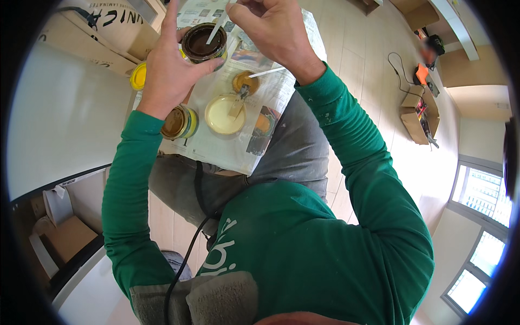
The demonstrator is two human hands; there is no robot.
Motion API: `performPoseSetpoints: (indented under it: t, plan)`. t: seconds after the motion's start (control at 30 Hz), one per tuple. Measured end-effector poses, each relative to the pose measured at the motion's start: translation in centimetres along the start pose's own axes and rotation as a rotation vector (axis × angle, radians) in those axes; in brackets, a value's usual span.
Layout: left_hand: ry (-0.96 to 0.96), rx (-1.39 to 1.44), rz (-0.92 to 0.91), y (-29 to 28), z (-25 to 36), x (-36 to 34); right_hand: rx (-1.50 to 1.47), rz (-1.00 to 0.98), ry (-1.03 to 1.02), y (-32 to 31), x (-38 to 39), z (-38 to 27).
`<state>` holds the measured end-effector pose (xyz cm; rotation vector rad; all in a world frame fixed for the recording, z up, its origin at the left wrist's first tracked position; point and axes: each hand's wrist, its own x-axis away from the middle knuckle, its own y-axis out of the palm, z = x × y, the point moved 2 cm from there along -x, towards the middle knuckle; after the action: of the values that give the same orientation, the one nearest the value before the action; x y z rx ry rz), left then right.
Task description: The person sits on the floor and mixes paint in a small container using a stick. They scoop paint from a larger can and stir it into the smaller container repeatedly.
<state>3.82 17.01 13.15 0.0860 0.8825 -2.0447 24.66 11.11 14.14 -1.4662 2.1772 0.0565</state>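
My left hand [170, 70] grips a small open can [222, 55], its thumb along the near side and a finger pointing up past the rim. Dark brown material coats the inside of the can. A thin white stick [218, 27] dips into it, its upper end pinched in my right hand [276, 35]. Below the can, a shallow cream round dish or lid [216, 123] lies on newspaper. A small tool with a grey and beige end [238, 105] rests across it. Beside that sits a round lid with tan material [241, 78], with another white stick [266, 72] against it.
A second can with brown contents [174, 123] stands near my left wrist, and a yellow lid [138, 76] lies further left. Newspaper [200, 149] covers the work surface. Cardboard [103, 32] leans at the left. A cardboard box of tools [421, 116] sits on the floor at right.
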Motion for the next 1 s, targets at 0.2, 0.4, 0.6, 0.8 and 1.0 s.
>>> performPoseSetpoints:
  t: [0.2,0.4,0.6,0.8,1.0]
  plan:
    - [-0.047,-0.039,-0.025,-0.1,0.2,0.9,0.123,-0.063,-0.001,0.4,0.2,0.1]
    - [-0.031,0.0,-0.027,0.3,-1.0,1.6,-0.071,-0.067,0.165,-0.2,-0.5,2.1]
    - [0.014,-0.025,-0.068,0.5,-1.6,1.9,-0.1,-0.058,0.249,0.2,0.4,4.0]
    - [0.01,-0.047,-0.057,0.6,-1.4,1.9,0.259,0.018,-0.201,0.4,1.8,-1.1]
    - [-0.014,-0.014,-0.037,0.7,-1.4,2.1,0.247,-0.106,-0.194,0.7,0.9,-0.3]
